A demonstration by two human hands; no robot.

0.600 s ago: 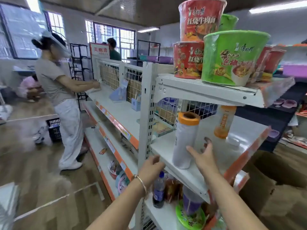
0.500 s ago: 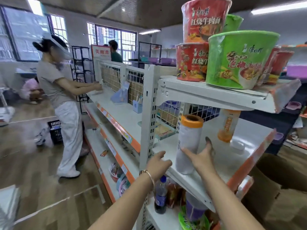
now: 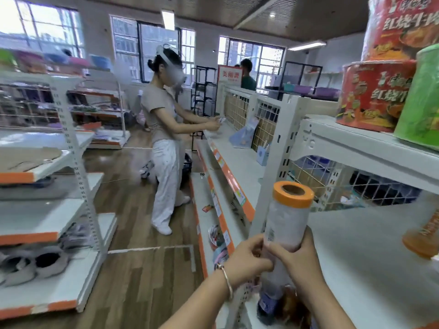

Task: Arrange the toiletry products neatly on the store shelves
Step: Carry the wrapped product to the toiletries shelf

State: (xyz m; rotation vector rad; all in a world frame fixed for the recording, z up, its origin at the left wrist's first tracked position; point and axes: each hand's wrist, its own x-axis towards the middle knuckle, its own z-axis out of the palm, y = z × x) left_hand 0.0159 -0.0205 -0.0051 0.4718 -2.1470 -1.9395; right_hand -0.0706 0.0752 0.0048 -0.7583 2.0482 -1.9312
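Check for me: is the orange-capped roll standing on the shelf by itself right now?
No, both the left hand and the right hand grip the lower part of the orange-capped roll.

roll: white plastic-wrapped roll (image 3: 286, 219), orange hollow-core end cap up
pose: upright, slight tilt
place: 5 o'clock, shelf's front edge
orange bottle (image 3: 425, 236): blurred, 3 o'clock

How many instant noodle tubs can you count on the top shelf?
3: a red tub on the shelf, another red tub stacked on it, and a green tub at the right edge. More may sit out of frame.
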